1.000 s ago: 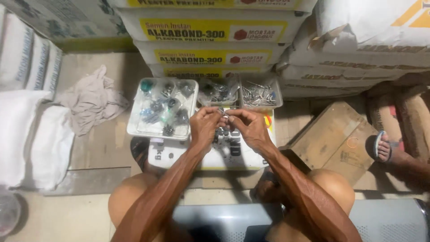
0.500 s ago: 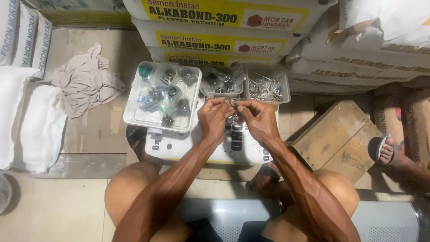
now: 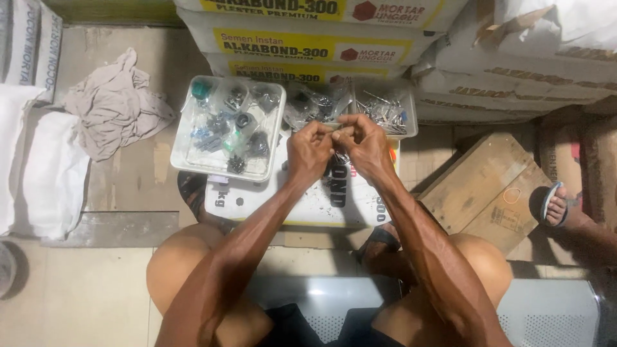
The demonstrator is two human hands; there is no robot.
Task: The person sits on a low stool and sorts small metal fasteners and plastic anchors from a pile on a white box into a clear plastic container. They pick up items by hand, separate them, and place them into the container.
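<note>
The left hand [image 3: 310, 149] and the right hand [image 3: 364, 145] are close together, fingertips touching, and both pinch a small metal part [image 3: 335, 133] between them. What kind of part it is, is too small to tell. The work looks to be in the middle: many pieces are already sorted into trays, and loose dark bits still lie on the white sack [image 3: 308, 202] just under the hands.

There are 3 containers. To the left of the left hand stands a big clear plastic tray [image 3: 187, 164] with small bags of dark fittings and 1 green piece. Just beyond the hands are 2 smaller trays, the middle tray [image 3: 297, 121] with bagged metal parts and the right tray [image 3: 409, 122] with silver screws or nails.
</note>
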